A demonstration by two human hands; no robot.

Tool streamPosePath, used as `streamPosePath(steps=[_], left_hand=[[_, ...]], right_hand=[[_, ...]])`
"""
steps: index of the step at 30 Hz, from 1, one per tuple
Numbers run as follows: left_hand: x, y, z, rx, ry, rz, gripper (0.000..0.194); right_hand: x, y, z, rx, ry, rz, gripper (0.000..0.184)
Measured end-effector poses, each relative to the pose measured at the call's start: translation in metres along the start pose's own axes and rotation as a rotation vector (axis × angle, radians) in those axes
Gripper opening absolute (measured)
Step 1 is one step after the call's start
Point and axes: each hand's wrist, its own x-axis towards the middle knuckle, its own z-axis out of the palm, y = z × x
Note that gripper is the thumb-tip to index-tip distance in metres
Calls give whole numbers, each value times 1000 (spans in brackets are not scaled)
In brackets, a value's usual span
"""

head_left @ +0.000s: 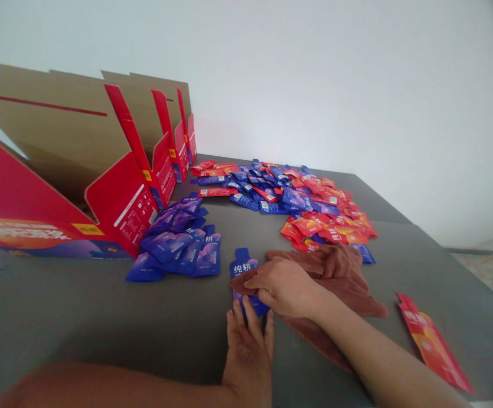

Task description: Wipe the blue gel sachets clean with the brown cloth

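"How are your arms lying?"

"My left forearm is coming in low from the left, and my wrist is bending so that my left hand (pixel 246 351) is pointing toward the far edge of the bench (pixel 187 323). My right forearm is slanting in from the lower right, with the back of my right hand (pixel 287 286) facing up."

"And your fingers?"

"My left fingers (pixel 253 318) are spreading open, their tips touching the near end of the blue pouch (pixel 240 262). My right fingers are gripping the brown cloth (pixel 340 269), and my index finger is pressing a fold of it over the pouch's middle."

"Where is that pouch sitting?"

"It's lying flat on the bench, its narrow neck pointing to the far edge."

"What else is around?"

"Open red boxes (pixel 130 212) are standing in a row along the left, with a small blue heap (pixel 168 243) lying just beside the nearest. A mixed pile (pixel 278 187) of red and blue pouches is spreading toward the far edge, and one red pouch (pixel 436 345) is lying apart, toward the right edge."
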Motion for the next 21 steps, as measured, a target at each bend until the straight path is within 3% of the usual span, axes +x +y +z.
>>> streamPosePath(steps=[5, 14, 21], left_hand=[[1, -1, -3, 24, 3, 5, 40], [1, -1, -5, 37, 86, -6, 40], [2, 1, 0, 16, 71, -28, 37]], right_hand=[[11, -3, 3, -27, 8, 53, 28], [9, 20, 2, -138, 15, 249, 29], [-6, 0, -4, -155, -28, 117, 23]])
